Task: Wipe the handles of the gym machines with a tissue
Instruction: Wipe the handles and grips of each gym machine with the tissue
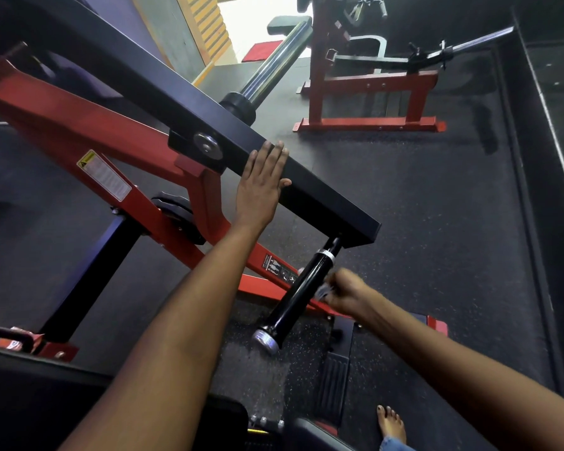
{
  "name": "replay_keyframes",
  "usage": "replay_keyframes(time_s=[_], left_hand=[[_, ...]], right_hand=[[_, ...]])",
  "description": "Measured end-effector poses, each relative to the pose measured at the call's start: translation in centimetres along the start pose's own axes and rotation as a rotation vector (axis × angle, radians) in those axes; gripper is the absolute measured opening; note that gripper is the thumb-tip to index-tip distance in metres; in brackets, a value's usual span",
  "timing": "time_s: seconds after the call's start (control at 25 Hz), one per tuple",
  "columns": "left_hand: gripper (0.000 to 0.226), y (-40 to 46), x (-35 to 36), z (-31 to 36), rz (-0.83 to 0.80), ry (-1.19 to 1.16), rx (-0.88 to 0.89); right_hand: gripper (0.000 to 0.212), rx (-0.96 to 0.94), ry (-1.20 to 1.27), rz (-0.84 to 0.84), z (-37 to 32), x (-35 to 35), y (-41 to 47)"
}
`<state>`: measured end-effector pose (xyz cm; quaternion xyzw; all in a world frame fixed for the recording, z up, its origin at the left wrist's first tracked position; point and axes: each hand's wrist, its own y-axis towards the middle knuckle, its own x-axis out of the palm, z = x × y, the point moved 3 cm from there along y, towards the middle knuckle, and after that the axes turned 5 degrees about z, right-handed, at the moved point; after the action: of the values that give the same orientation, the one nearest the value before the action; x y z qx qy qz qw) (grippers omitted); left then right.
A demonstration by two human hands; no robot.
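A glossy black handle [298, 296] slants down from the lever arm, a crumpled tissue [324, 290] against it.

The handle [298, 292] is glossy black with silver ends, the lever arm [306, 180] matte black, the frame [79, 115] red, the floor [420, 239] dark speckled.

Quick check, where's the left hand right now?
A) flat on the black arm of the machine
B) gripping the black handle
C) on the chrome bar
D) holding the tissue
A: the left hand lies with straight fingers on the black arm, while the right hand holds the tissue against the black handle.
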<state>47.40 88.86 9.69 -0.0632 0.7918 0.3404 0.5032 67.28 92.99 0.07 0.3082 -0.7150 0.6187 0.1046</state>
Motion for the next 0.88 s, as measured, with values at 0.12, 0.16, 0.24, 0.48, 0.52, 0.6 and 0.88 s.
replay_keyframes(time_s=[0.12, 0.16, 0.24, 0.48, 0.52, 0.6, 0.88], left_hand=[[0.056, -0.1, -0.1, 0.0, 0.0, -0.006, -0.007], [0.056, -0.2, -0.1, 0.0, -0.007, -0.006, -0.009], [0.058, -0.3, -0.1, -0.1, -0.016, -0.01, -0.008], [0.061, 0.9, -1.1, -1.5, 0.045, 0.03, 0.021], [0.061, 1.1, -1.2, -1.8, 0.048, 0.008, -0.006], [0.057, 1.3, -1.1, -1.8, 0.081, -0.039, -0.042], [0.051, 1.3, -0.8, -1.5, 0.147, -0.064, -0.046]], right_hand=[[0.038, -0.033, -0.023, 0.018, 1.6, 0.0, 0.0], [0.039, 0.002, -0.092, -0.012, 3.7, -0.6, -0.6], [0.039, 0.094, -0.168, -0.081, 5.7, -1.0, -1.7], [0.04, -0.037, -0.073, 0.0, 2.1, -0.2, -0.7], [0.04, -0.005, -0.137, -0.052, 3.5, -0.4, -1.2], [0.036, 0.04, -0.279, -0.105, 5.0, -0.6, -2.8], [0.035, -0.047, -0.115, 0.006, 2.7, -0.3, -1.6]])
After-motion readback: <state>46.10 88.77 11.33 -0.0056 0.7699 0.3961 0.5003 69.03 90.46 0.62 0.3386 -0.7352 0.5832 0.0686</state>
